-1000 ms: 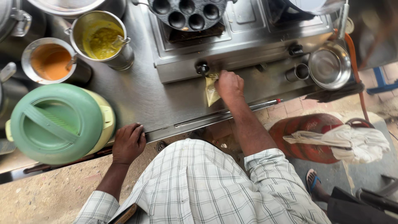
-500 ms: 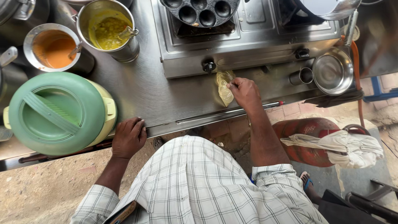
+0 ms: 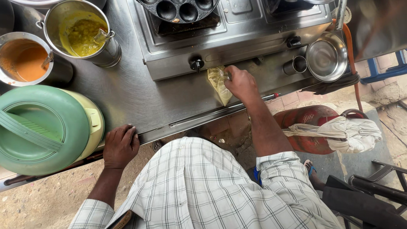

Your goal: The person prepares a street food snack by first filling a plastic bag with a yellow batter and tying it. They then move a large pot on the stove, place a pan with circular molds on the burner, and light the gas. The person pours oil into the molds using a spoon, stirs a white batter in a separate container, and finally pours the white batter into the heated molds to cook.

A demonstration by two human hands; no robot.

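Since the earlier frame the right hand [image 3: 241, 84] has been kept pinched on the plastic pouch [image 3: 220, 84], whose long axis runs down-frame; the left hand [image 3: 121, 146] lies flat on the counter edge [image 3: 178, 124], gripping nothing.

The round black cast-iron mould pan [image 3: 180, 9] was cut off by the top edge. The large green plastic lidded container [image 3: 40, 129] ran past the left edge. The right hand [image 3: 241, 82] covered part of the crumpled yellowish plastic bag [image 3: 219, 82].
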